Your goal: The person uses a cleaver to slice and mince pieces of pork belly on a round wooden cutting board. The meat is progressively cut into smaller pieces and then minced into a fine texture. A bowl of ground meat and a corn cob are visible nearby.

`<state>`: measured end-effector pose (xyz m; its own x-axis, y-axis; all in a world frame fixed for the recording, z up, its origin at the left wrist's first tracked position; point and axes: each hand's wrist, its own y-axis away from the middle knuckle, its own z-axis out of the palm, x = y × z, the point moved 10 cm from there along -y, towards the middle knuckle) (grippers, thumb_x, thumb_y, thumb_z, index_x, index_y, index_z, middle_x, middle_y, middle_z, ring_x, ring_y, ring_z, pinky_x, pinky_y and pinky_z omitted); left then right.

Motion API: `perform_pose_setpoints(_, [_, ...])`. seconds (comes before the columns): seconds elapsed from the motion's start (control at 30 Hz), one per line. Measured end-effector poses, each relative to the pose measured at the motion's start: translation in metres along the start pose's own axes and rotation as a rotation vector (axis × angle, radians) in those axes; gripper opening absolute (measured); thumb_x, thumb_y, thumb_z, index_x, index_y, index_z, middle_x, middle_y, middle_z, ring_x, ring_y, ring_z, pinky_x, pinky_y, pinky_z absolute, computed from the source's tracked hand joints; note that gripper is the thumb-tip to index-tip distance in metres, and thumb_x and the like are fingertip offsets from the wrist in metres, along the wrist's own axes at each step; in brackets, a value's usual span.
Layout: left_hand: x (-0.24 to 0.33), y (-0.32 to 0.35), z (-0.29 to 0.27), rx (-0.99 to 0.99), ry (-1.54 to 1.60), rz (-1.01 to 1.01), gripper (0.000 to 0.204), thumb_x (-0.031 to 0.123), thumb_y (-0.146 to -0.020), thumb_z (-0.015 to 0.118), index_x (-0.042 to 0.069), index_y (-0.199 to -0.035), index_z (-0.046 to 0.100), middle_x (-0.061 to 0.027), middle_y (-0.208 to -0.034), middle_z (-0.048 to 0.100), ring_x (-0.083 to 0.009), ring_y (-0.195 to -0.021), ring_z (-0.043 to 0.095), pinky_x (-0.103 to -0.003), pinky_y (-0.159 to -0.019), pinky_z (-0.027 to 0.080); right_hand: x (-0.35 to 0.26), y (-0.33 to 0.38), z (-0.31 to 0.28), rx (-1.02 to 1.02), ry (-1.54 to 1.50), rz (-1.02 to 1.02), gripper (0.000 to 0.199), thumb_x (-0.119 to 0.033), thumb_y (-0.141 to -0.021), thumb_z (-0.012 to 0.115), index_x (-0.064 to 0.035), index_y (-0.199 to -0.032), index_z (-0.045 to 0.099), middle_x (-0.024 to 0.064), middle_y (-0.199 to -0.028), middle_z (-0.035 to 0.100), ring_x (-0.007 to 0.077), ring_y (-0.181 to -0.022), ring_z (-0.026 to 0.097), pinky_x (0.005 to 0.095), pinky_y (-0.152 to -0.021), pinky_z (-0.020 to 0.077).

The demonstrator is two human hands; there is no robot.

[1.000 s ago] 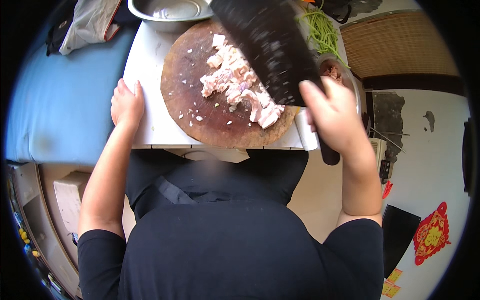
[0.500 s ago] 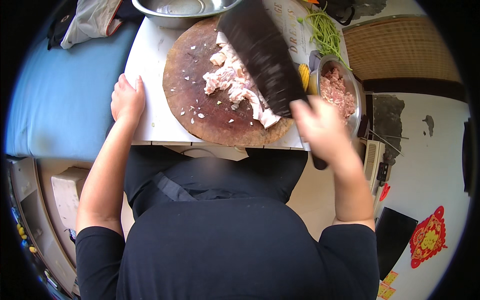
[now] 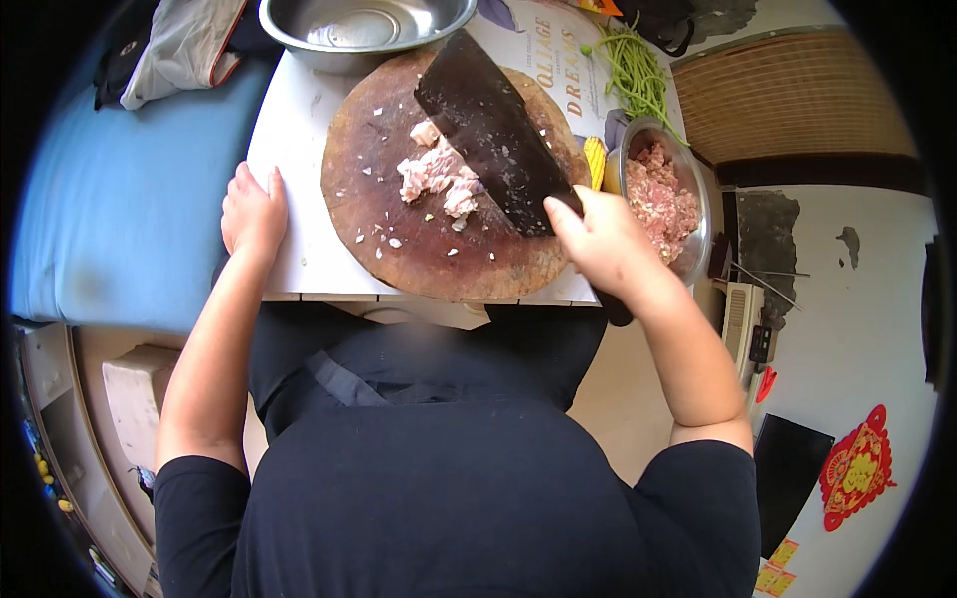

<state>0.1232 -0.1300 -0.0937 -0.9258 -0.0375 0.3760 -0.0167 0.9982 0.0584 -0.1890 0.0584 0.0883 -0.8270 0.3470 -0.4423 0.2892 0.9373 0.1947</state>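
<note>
A dark, broad-bladed cleaver (image 3: 493, 135) is in my right hand (image 3: 610, 239), its fingers wrapped round the handle. The blade lies slanted over the round wooden chopping board (image 3: 369, 214). Against its left edge sits a small heap of pale pink chopped meat (image 3: 439, 179); whatever lies beneath the blade is hidden. Small white bits are scattered on the board and stuck to the blade. My left hand (image 3: 253, 207) rests on the white tabletop (image 3: 299, 120) left of the board, thumb apart from the fingers, holding nothing.
A metal bowl of minced meat (image 3: 663, 194) stands right of the board, beside a corn cob (image 3: 595, 161). Green beans (image 3: 636, 70) lie at the far right. An empty steel basin (image 3: 369, 25) is at the back. A blue-covered surface (image 3: 150, 199) adjoins the table's left.
The cleaver has come down from a blurred swing and now lies against the meat. The strip of meat toward the board's near right is no longer visible. My left hand stays nearly still.
</note>
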Motion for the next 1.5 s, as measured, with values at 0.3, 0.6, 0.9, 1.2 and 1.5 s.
perform_pose_setpoints(0.3, [0.002, 0.001, 0.001, -0.006, -0.008, -0.004, 0.061, 0.046, -0.092, 0.040, 0.002, -0.133, 0.036, -0.0209, -0.125, 0.050, -0.0359, -0.113, 0.050, -0.044, -0.095, 0.041, 0.009, 0.015, -0.021, 0.117, -0.044, 0.092, 0.030, -0.028, -0.091, 0.052, 0.0004, -0.083, 0.056, 0.0143, -0.066, 0.060, 0.0274, -0.059, 0.058, 0.0349, -0.057, 0.0466])
perform_pose_setpoints(0.6, [-0.004, -0.001, 0.000, 0.021, 0.002, 0.006, 0.061, 0.047, -0.092, 0.040, 0.001, -0.133, 0.036, -0.0208, -0.125, 0.050, -0.0353, -0.114, 0.050, -0.044, -0.095, 0.041, -0.012, 0.024, -0.048, 0.101, -0.409, 0.116, 0.030, -0.025, -0.089, 0.054, 0.0042, -0.090, 0.057, 0.0184, -0.062, 0.058, 0.0267, -0.056, 0.056, 0.0374, -0.057, 0.0464])
perform_pose_setpoints(0.9, [-0.007, 0.000, -0.001, 0.005, -0.011, -0.006, 0.060, 0.046, -0.092, 0.041, 0.002, -0.132, 0.036, -0.0205, -0.124, 0.050, -0.0353, -0.113, 0.050, -0.043, -0.095, 0.041, -0.007, 0.013, -0.035, 0.039, -0.180, 0.173, 0.033, -0.029, -0.090, 0.051, 0.0030, -0.089, 0.057, 0.0228, -0.075, 0.061, 0.0381, -0.069, 0.058, 0.0386, -0.066, 0.0472])
perform_pose_setpoints(1.2, [-0.005, 0.000, 0.001, 0.007, -0.010, -0.009, 0.059, 0.046, -0.092, 0.040, 0.002, -0.132, 0.037, -0.0201, -0.126, 0.049, -0.0353, -0.114, 0.050, -0.044, -0.095, 0.041, 0.002, 0.005, -0.012, -0.004, 0.019, 0.074, 0.033, -0.030, -0.089, 0.051, 0.0021, -0.087, 0.059, 0.0235, -0.079, 0.062, 0.0401, -0.074, 0.059, 0.0423, -0.068, 0.0466])
perform_pose_setpoints(1.5, [0.000, -0.001, 0.003, 0.001, -0.013, 0.004, 0.060, 0.047, -0.092, 0.039, 0.002, -0.131, 0.037, -0.0207, -0.124, 0.050, -0.0361, -0.112, 0.051, -0.044, -0.094, 0.042, 0.001, 0.007, 0.001, 0.038, 0.108, -0.013, 0.033, -0.029, -0.089, 0.051, 0.0025, -0.090, 0.059, 0.0258, -0.078, 0.060, 0.0433, -0.076, 0.057, 0.0417, -0.068, 0.0469])
